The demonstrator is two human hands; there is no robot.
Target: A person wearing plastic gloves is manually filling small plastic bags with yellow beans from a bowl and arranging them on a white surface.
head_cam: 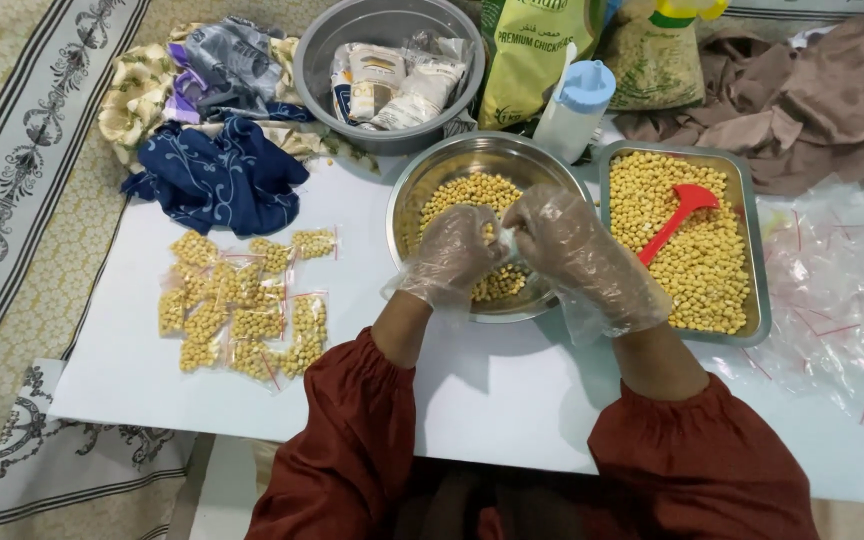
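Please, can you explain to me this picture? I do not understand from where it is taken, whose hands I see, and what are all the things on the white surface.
The picture comes from a camera worn on a person's head, looking down at that person's own two hands. There is no machine. Both hands wear thin clear plastic gloves, and the sleeves are dark red.

The left hand and right hand meet above a round steel bowl of yellow chickpeas. They seem to pinch something small between them; what it is cannot be told.

On the white board, to the right, stands a steel tray of chickpeas with a red scoop. To the left lie small filled bags. Empty clear bags lie far right. Behind are a grey bowl with packets, a green bag and a blue-capped bottle.
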